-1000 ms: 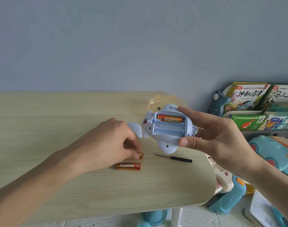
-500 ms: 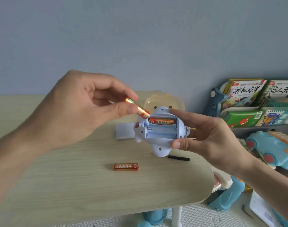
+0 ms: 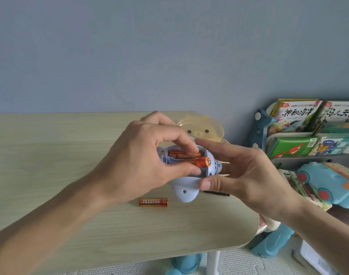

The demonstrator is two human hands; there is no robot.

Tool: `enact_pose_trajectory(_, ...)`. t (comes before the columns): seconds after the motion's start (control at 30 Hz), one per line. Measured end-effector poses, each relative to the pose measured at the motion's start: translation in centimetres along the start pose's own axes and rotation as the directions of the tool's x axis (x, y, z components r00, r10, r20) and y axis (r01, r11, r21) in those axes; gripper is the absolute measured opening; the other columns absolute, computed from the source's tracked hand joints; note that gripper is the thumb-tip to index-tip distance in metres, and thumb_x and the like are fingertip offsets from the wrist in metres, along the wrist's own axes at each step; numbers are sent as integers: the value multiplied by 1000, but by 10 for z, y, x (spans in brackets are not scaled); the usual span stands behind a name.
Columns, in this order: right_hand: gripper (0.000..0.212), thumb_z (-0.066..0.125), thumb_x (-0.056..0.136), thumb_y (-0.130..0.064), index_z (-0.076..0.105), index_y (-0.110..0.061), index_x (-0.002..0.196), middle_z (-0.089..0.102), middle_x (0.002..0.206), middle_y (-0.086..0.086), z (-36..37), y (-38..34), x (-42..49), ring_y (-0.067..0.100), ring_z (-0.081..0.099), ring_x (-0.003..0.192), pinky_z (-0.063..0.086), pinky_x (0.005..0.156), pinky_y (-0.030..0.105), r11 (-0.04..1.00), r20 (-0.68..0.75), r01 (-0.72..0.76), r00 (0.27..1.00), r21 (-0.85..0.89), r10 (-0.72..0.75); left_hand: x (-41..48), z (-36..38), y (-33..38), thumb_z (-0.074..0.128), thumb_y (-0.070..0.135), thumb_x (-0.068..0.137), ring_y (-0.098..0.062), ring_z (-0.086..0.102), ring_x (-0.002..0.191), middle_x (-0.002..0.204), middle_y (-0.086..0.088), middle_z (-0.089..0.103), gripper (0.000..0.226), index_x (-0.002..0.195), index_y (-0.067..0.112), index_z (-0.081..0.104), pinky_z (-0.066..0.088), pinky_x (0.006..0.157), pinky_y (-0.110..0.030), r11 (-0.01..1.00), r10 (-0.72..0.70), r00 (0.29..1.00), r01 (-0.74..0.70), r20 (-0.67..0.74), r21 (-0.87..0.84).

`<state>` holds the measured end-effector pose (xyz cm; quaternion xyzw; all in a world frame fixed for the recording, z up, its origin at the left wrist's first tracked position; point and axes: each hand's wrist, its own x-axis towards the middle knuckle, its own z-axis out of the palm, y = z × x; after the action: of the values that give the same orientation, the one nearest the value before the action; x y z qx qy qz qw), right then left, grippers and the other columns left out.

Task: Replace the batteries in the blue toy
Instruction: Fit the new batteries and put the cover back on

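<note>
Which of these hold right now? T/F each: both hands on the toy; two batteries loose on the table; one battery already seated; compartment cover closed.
1. Both hands are on the blue toy: true, the left hand and right hand both touch it.
2. Two batteries lie loose on the table: false, only one loose battery.
3. One seated battery is in the compartment: true; the held battery is going in beside it.
4. The cover is closed: false, the compartment is open.
</note>
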<state>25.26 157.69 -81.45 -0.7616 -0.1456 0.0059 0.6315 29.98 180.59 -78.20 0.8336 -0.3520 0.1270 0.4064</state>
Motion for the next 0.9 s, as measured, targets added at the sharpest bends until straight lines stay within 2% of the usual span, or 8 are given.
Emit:
enact_pose_trajectory(0.1, 67, 84, 74, -7, 66, -23, 137, 78, 126, -4, 2, -3, 1, 19, 76, 114, 62, 94, 37, 1000, 8, 17, 1000, -16, -17, -2, -1, -2, 98, 36, 67, -4, 67, 92, 89, 28, 65, 32, 94, 43, 82, 44, 77, -6, 998, 55, 998, -55, -6, -25)
enact_pose_trajectory(0.2, 66, 84, 75, -7, 67, -21, 137, 78, 125, -3, 4, -5, 3, 18, 76, 115, 62, 94, 35, 999, 15, 23, 1000, -23, -22, 0, -2, -2, 89, 29, 76, -7, 59, 86, 84, 35, 61, 26, 101, 35, 84, 45, 80, -17, 975, 210, 978, -209, -10, 75)
enact_pose_trajectory(0.33, 69, 86, 70, -11, 68, -21, 135, 79, 124, -4, 3, -6, 4, 18, 76, 113, 63, 94, 42, 1000, 3, -8, 1000, 3, 8, 3, -7, -8, 85, 29, 82, -17, 55, 81, 79, 14, 75, 19, 101, 29, 86, 50, 77, -35, 909, 356, 933, -360, 56, 211)
enact_pose_trajectory(0.5, 69, 88, 66, -15, 70, -25, 132, 80, 122, -4, 6, -5, 2, 20, 78, 109, 63, 94, 50, 1000, -25, -22, 999, -8, 22, 7, -12, -8, 79, 30, 90, -22, 57, 82, 84, 7, 77, 19, 107, 26, 85, 42, 81, -25, 795, 454, 872, -490, 185, 358)
enact_pose_trajectory(0.6, 71, 88, 69, -12, 67, -18, 137, 77, 129, -3, 7, -4, 1, 23, 75, 115, 61, 96, 51, 1000, -9, -30, 1000, 0, 30, 7, -16, -3, 77, 28, 94, -25, 62, 79, 84, 7, 76, 15, 107, 26, 85, 44, 80, -29, 725, 495, 830, -558, 258, 403)
enact_pose_trajectory(0.7, 66, 86, 71, -8, 70, -17, 134, 77, 129, -3, 9, -5, 0, 21, 75, 116, 62, 96, 44, 999, -6, -32, 999, 11, 32, 8, -18, 1, 72, 28, 97, -24, 63, 81, 83, 7, 72, 10, 98, 28, 81, 48, 75, -38, 676, 495, 799, -600, 340, 427)
enact_pose_trajectory(0.8, 59, 86, 67, -7, 77, -23, 123, 82, 117, 2, 4, -5, 3, 23, 79, 97, 66, 82, 38, 999, -22, -35, 999, 28, 35, 6, -15, -7, 66, 22, 99, -24, 60, 82, 84, 4, 65, 16, 86, 25, 75, 47, 74, -38, 632, 478, 780, -624, 403, 460)
enact_pose_trajectory(0.9, 56, 85, 65, -11, 79, -26, 119, 83, 110, 3, 1, -6, 4, 26, 80, 86, 66, 74, 36, 998, -13, -45, 999, 54, 46, 1, -13, -14, 66, 18, 100, -25, 60, 80, 82, 3, 66, 19, 84, 20, 76, 45, 73, -36, 650, 490, 788, -615, 372, 446)
